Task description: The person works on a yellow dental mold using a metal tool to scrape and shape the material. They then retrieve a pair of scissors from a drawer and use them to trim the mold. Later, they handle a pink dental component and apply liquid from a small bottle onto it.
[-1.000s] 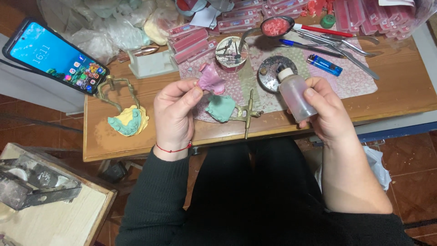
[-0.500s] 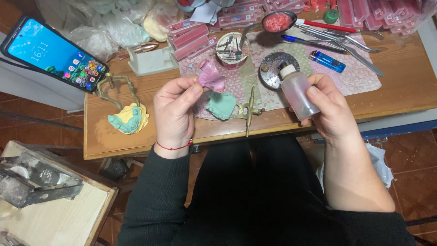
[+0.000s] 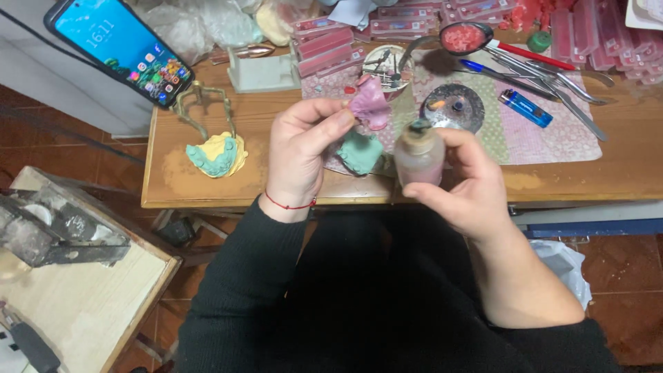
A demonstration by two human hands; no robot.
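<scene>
Near the table's [image 3: 207,190] front edge, our left hand [image 3: 300,155] fingers pinch a thin, brittle-looking pink piece [image 3: 371,105] by its rim, while our right hand [image 3: 469,186] fingers wrap a small, light, probably slippery bottle [image 3: 418,156].

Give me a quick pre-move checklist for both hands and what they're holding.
1. Left hand pinching the pink piece: ok.
2. Right hand wrapped around the small bottle: ok.
3. Bottle upright: ok.
4. Bottle capped or open: cannot tell.
5. Green mould lying on the table under the hands: ok.
6. Lighter and metal tools apart from both hands: ok.
</scene>
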